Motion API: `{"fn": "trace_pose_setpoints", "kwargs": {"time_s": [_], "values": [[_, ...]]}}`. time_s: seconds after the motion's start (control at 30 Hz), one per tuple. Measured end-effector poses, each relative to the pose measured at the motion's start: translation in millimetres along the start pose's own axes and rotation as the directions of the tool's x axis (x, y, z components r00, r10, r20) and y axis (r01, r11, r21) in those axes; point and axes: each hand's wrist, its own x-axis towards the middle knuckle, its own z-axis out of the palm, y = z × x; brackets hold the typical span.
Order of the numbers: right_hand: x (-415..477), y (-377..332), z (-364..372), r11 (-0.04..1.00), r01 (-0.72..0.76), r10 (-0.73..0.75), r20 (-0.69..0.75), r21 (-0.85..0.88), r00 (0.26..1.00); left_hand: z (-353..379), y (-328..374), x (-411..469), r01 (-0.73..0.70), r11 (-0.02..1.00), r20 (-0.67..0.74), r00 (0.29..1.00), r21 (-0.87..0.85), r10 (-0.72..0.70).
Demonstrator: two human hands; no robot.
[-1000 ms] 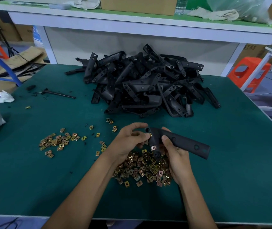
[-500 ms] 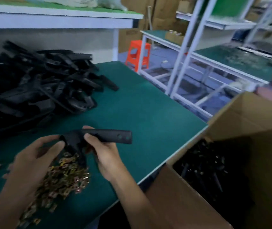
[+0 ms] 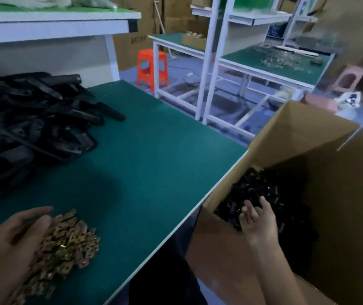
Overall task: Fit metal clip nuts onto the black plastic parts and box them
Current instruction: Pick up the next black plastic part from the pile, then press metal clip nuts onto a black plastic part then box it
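Our right hand (image 3: 257, 219) is down inside the box (image 3: 304, 146), which sits just off the right edge of the tabletop (image 3: 154, 164) with its flaps up. The fingers are loosely spread with nothing pinched as far as we can see. They're right at the boxed parts (image 3: 262, 186), touching or just above, can't tell, since that dark jumble is pretty blurry. Our left hand (image 3: 15, 236) lies flat at the near left, fingers straight and close together, resting against the left side of the clips (image 3: 68, 243), a brassy heap on the green tabletop. The loose parts (image 3: 33, 124) are piled at the far left, apart from the clips. An orange stool (image 3: 152, 69) stands on the floor behind.
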Motion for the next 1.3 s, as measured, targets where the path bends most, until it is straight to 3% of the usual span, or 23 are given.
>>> {"fn": "trace_pose_setpoints", "kwargs": {"time_s": [0.17,0.23,0.37,0.43,0.57,0.63,0.8,0.97,1.07,1.23,1.3], "values": [[-41.4,45.6,49.9,0.944,0.181,-0.089,0.316,-0.275,0.945,-11.4,42.1,-14.0,0.091,0.993,-0.159,0.984,0.077,-0.078],[-68.0,76.1,78.0,0.890,0.286,-0.075,0.503,-0.355,0.861,-21.7,36.9,-7.0,0.105,0.989,-0.224,0.971,0.106,-0.079],[-115.7,140.6,127.7,0.797,0.445,0.070,0.794,-0.409,0.604,-37.0,31.4,20.1,0.104,0.958,-0.308,0.951,0.269,-0.017],[-131.8,165.8,142.5,0.743,0.520,0.141,0.858,-0.421,0.494,-36.1,28.3,32.2,0.118,0.931,-0.369,0.929,0.345,0.019],[-137.1,197.6,149.7,0.549,0.722,0.191,0.905,-0.420,0.381,-44.1,12.1,54.9,0.253,0.772,-0.421,0.907,0.582,0.020],[-134.6,201.0,148.5,0.540,0.732,0.182,0.907,-0.415,0.380,-49.6,3.0,63.6,0.278,0.725,-0.383,0.924,0.630,-0.022],[-130.8,203.8,148.2,0.557,0.711,0.156,0.895,-0.429,0.418,-36.4,0.8,65.9,0.108,0.737,-0.307,0.942,0.667,0.139],[-130.6,204.7,147.4,0.532,0.751,0.141,0.916,-0.391,0.376,-44.8,-4.6,73.1,0.211,0.727,-0.495,0.846,0.654,0.199],[-130.1,203.8,147.4,0.543,0.742,0.146,0.914,-0.393,0.377,-68.5,-15.3,80.7,0.292,0.654,-0.445,0.892,0.698,0.077],[-132.8,201.7,148.3,0.543,0.753,0.134,0.923,-0.372,0.360,-94.0,13.3,66.2,0.048,0.813,-0.528,0.782,0.580,0.331],[-133.0,202.2,147.4,0.541,0.771,0.091,0.935,-0.335,0.342,-92.9,38.5,45.6,-0.067,0.880,-0.570,0.738,0.470,0.361]]}}
